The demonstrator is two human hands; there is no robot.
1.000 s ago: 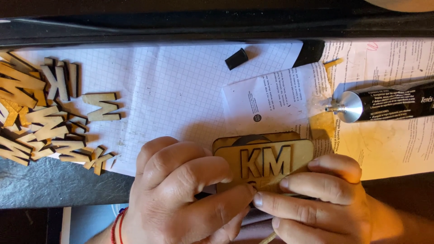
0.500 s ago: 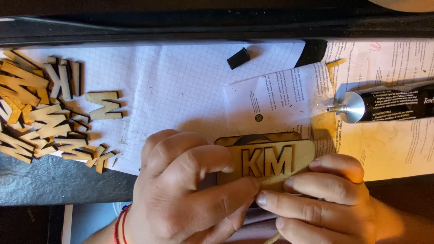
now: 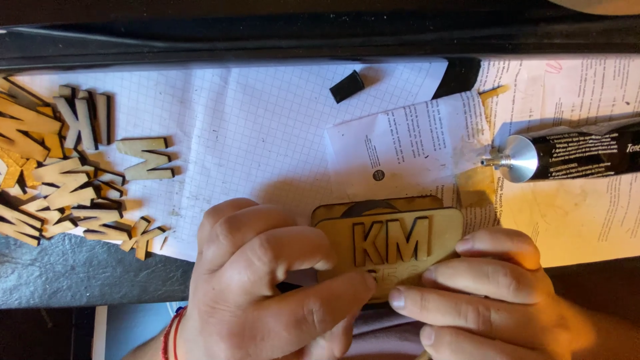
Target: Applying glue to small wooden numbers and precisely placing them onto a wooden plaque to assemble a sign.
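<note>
Pinched between both hands, the wooden plaque [image 3: 390, 250] with two raised letters sits low on the grid paper [image 3: 253, 127]. My left hand [image 3: 267, 287] has slid its thumb further along the lower edge than a second ago, meeting my right hand's [image 3: 487, 293] fingertips; the plaque itself has barely shifted. Loose wooden letters [image 3: 60, 167] lie far left, the glue tube [image 3: 567, 157] right.

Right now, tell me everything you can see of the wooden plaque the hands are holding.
The wooden plaque is a pale, thin, rounded-corner rectangle, seemingly cut plywood, with two raised letters glued on its face. It lies flat, stacked on a similar piece showing behind its upper edge, over printed paper. The left hand presses its left end; the right hand pinches its lower right edge. Its bottom is hidden by fingers.
</note>
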